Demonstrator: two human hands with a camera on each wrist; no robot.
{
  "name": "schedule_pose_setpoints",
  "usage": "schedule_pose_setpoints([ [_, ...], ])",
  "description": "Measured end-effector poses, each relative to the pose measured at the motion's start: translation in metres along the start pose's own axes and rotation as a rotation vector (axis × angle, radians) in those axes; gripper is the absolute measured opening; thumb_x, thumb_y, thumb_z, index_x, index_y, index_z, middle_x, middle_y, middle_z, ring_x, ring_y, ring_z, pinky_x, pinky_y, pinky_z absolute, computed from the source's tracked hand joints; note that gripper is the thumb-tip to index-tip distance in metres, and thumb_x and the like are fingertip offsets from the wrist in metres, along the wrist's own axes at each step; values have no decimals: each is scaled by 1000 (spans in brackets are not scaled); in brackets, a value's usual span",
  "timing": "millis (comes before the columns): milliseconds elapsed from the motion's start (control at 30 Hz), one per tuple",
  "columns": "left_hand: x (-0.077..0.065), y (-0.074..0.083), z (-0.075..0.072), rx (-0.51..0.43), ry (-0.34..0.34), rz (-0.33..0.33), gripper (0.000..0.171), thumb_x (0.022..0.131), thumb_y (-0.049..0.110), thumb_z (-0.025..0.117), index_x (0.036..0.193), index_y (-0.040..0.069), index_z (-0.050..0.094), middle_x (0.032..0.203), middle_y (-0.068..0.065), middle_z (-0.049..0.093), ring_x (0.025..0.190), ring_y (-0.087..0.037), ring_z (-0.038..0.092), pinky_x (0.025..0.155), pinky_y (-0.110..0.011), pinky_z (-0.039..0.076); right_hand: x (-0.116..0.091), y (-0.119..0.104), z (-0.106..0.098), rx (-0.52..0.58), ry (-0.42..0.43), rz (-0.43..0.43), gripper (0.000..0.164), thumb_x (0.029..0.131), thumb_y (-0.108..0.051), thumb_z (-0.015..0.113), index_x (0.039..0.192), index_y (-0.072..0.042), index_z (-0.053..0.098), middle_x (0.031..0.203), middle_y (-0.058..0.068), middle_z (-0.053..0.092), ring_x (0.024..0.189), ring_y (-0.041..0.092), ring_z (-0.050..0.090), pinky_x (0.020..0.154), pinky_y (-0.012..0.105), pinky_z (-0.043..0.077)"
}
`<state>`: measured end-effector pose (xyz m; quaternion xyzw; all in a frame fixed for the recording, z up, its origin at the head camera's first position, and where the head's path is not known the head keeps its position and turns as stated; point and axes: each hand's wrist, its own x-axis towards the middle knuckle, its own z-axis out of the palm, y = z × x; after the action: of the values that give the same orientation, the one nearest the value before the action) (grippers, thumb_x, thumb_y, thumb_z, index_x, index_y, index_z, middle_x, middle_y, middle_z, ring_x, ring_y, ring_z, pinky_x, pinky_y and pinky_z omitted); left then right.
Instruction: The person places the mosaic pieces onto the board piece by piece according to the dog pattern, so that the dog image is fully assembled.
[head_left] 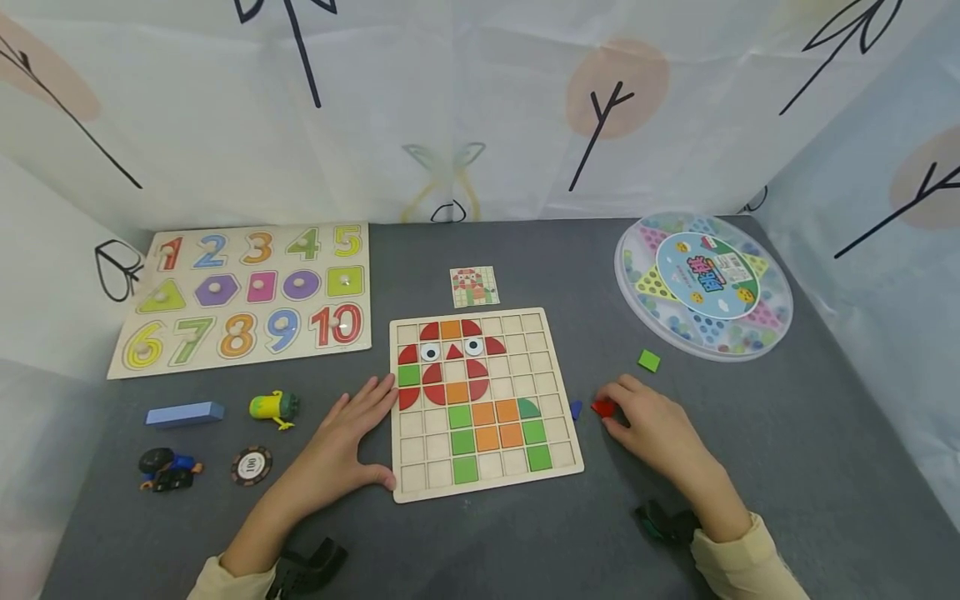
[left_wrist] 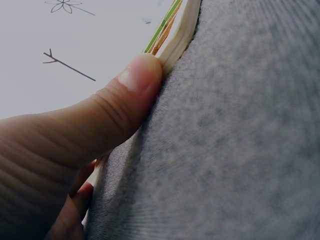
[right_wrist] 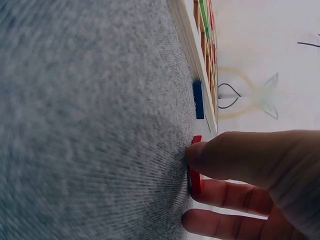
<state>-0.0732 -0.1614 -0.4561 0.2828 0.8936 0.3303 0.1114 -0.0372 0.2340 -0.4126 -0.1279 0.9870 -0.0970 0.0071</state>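
A wooden grid board (head_left: 527, 360) lies mid-table, partly filled with red, orange and green tiles and two eye tiles. My left hand (head_left: 337, 446) rests along its left edge, fingers spread and fairly straight; in the left wrist view the thumb (left_wrist: 142, 77) touches the board's side. Right of the board, my right hand (head_left: 656, 429) pinches a red tile (head_left: 602, 407) between thumb and fingers, low over the table. Between that tile and the board lies a blue tile (head_left: 576, 410). A green square tile (head_left: 648, 360) sits just beyond the right hand.
Behind the board lies a small pattern card (head_left: 474, 287). A number puzzle board (head_left: 247, 296) is at back left, a round game box (head_left: 705, 283) at back right. Front left are a blue block (head_left: 184, 414), a yellow-green toy (head_left: 273, 407), a poker chip (head_left: 251, 465) and a toy figure (head_left: 169, 470).
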Motion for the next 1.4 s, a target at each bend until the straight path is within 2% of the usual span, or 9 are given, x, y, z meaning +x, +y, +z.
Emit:
schedule_pose_setpoints([
  [233,-1,0,-2,0,1,-8,110,47,51,73,139,16,23,145,8,12,133,-16,4,103,-49,3,1,4,-7,39,-28,-23,26,72,-14,69,96,-15,62,93,-3,54,71,9,51,58,28,44],
  [367,-1,0,-2,0,-1,-13,110,48,51,73,139,17,23,145,7,12,133,-17,4,103,-49,2,6,18,-23,52,-17,69,31,74,-17,68,103,-12,61,94,2,55,68,12,49,53,29,40],
  [533,-1,0,-2,-8,12,-6,109,47,51,74,138,15,24,145,5,14,133,-19,6,103,-50,3,18,46,-32,-12,-4,200,35,75,-15,67,108,-5,58,97,14,55,76,27,55,54,40,44],
  [633,-1,-1,-2,-10,10,0,109,48,51,73,138,14,25,145,5,14,133,-19,6,102,-50,4,22,57,-29,-22,-32,225,33,76,-12,65,108,-4,59,97,16,55,80,31,55,57,44,45],
  [733,-2,-1,-1,-8,1,-6,109,48,52,73,138,15,25,145,7,13,133,-17,5,103,-49,3,25,58,-24,-16,-26,187,29,76,-10,65,104,-4,61,93,14,56,79,28,55,58,42,45],
  [867,-3,0,-1,-5,-5,-16,110,48,52,73,139,16,24,145,8,12,133,-16,4,104,-48,2,36,40,-23,-36,11,88,27,73,-12,67,98,-4,62,90,9,57,79,23,56,62,39,45],
  [1000,-3,-1,-1,-4,-3,-17,110,48,52,73,139,16,24,145,9,12,133,-16,4,104,-48,2,55,-2,-25,-23,30,-7,26,73,-17,68,96,-9,63,93,4,58,78,18,56,62,35,46],
  [1167,-3,-2,1,-4,2,-13,109,48,52,73,138,16,24,145,9,12,133,-15,4,104,-48,2,83,-54,-16,-67,-17,-153,25,73,-20,67,97,-14,62,92,-2,57,76,12,53,55,29,45],
  [1400,-1,-1,0,-12,12,14,109,48,52,73,138,14,25,145,6,15,133,-18,6,103,-48,3,104,-79,-3,-152,-80,-209,26,73,-17,65,98,-15,62,89,-3,56,77,12,53,58,28,46],
])
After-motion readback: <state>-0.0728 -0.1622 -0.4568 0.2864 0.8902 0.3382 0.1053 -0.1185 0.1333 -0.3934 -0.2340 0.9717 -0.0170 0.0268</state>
